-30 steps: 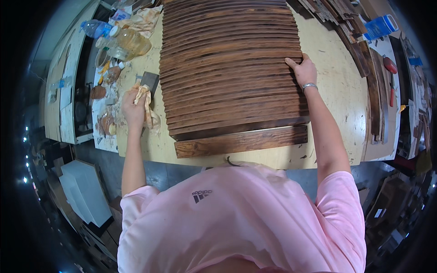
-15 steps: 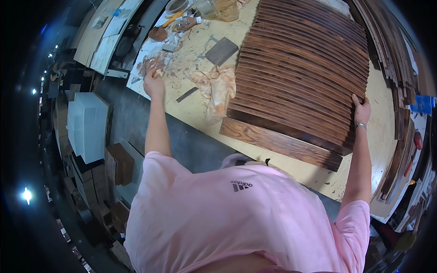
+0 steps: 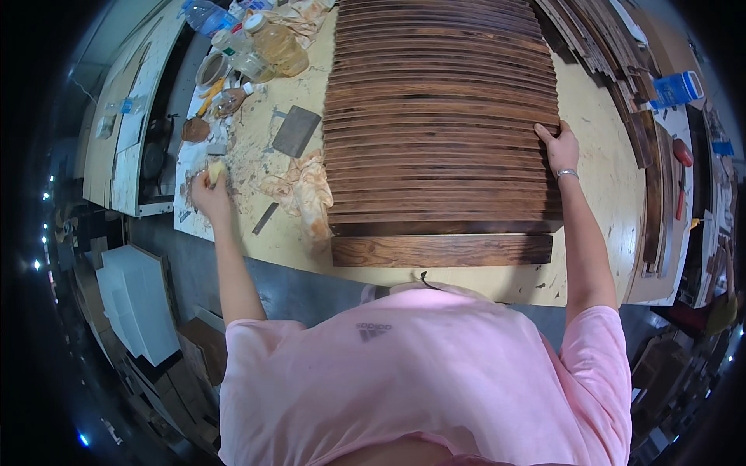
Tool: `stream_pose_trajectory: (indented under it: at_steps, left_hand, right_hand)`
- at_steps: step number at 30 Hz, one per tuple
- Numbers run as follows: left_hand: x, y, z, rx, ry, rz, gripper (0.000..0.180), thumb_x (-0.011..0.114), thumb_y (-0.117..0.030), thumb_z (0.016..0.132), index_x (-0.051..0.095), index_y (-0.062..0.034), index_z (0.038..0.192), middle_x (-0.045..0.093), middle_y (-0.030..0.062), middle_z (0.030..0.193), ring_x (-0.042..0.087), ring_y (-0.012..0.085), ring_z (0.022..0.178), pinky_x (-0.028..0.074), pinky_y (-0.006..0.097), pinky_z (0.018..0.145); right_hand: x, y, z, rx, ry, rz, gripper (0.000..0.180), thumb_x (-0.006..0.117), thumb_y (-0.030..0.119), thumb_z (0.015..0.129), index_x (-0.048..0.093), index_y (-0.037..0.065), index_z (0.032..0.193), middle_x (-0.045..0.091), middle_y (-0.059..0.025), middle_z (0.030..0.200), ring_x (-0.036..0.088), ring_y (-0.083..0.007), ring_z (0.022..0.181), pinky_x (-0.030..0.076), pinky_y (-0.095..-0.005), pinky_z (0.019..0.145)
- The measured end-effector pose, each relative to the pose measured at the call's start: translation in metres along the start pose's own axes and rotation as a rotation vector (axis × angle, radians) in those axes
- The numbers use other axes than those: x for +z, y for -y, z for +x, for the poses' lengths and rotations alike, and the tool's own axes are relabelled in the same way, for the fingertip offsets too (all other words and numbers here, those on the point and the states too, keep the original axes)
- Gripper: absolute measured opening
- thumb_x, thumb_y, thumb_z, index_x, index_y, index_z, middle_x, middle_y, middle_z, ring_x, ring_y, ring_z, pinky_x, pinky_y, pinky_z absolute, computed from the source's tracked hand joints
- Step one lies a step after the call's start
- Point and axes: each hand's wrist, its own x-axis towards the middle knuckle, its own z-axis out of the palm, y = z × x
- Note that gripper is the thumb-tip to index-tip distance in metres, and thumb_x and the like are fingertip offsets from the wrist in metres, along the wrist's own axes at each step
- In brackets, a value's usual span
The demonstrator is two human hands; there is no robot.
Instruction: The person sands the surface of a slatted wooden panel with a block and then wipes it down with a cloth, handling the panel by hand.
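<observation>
My left hand is closed round a small pale-yellow piece that looks like sponge, over the stained left part of the table. A wide row of dark brown wooden slats lies side by side on the table in front of me. At the right ends of the slats rests my right hand, thumb apart from the fingers, the thumb touching the wood. Nearer to me, a separate brown board lies along the front of the row. A stained, crumpled cloth touches its left side.
Left on the yellowish table are a dark grey flat block, a thin dark strip, a toppled bottle and a jug of amber liquid. More boards, a blue container and a red-handled tool lie right.
My view has turned, so the slats now stand squarer before me. The yellow piece in my left hand shows more plainly, lifted off the stained surface. My right hand stays at the slats' right ends.
</observation>
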Motion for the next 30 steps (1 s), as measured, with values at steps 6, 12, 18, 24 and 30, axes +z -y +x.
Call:
stream_pose_trajectory:
  at_steps: [6, 12, 18, 24, 30]
  left_hand:
    - [0.052, -0.222, -0.036, 0.534, 0.293, -0.365, 0.034, 0.074, -0.007, 0.077, 0.069, -0.0085, 0.111, 0.065, 0.0100, 0.106, 0.061, 0.0298, 0.099, 0.049, 0.039, 0.089]
    - [0.107, -0.335, -0.088, 0.981, 0.405, -0.453, 0.036, 0.068, 0.003, 0.076, 0.073, -0.0138, 0.108, 0.062, 0.0055, 0.099, 0.057, 0.0259, 0.095, 0.049, 0.038, 0.085]
    - [0.134, -0.365, -0.113, 1.128, 0.417, -0.433, 0.032, 0.067, 0.006, 0.074, 0.074, -0.0122, 0.100, 0.061, 0.0053, 0.096, 0.056, 0.0266, 0.093, 0.047, 0.039, 0.083]
    - [0.103, -0.326, -0.084, 0.997, 0.366, -0.330, 0.025, 0.065, 0.008, 0.071, 0.072, -0.0117, 0.084, 0.063, 0.0015, 0.091, 0.056, 0.0258, 0.091, 0.047, 0.039, 0.080]
    - [0.119, -0.367, -0.102, 1.172, 0.451, -0.537, 0.027, 0.064, 0.008, 0.071, 0.071, -0.0103, 0.089, 0.065, 0.0028, 0.095, 0.057, 0.0259, 0.095, 0.049, 0.036, 0.083]
  right_hand:
    - [-0.005, -0.003, -0.005, 0.045, -0.007, -0.043, 0.066, 0.076, 0.051, 0.078, 0.064, 0.000, 0.119, 0.072, -0.0246, 0.103, 0.068, -0.0403, 0.100, 0.052, -0.0457, 0.088]
    - [-0.001, 0.002, -0.001, 0.040, 0.011, -0.075, 0.071, 0.075, 0.056, 0.077, 0.064, 0.000, 0.119, 0.072, -0.0251, 0.102, 0.068, -0.0408, 0.099, 0.053, -0.0462, 0.087]
    - [-0.004, 0.004, -0.003, 0.048, 0.008, -0.115, 0.072, 0.074, 0.058, 0.077, 0.064, -0.001, 0.118, 0.072, -0.0250, 0.100, 0.068, -0.0400, 0.098, 0.053, -0.0461, 0.086]
    - [-0.012, 0.007, -0.003, 0.117, 0.078, -0.095, 0.071, 0.073, 0.057, 0.078, 0.063, -0.002, 0.116, 0.072, -0.0251, 0.101, 0.069, -0.0391, 0.097, 0.054, -0.0458, 0.086]
    - [-0.009, 0.013, -0.005, 0.080, 0.065, -0.115, 0.071, 0.073, 0.058, 0.078, 0.063, -0.001, 0.115, 0.071, -0.0254, 0.100, 0.068, -0.0400, 0.098, 0.054, -0.0466, 0.086]
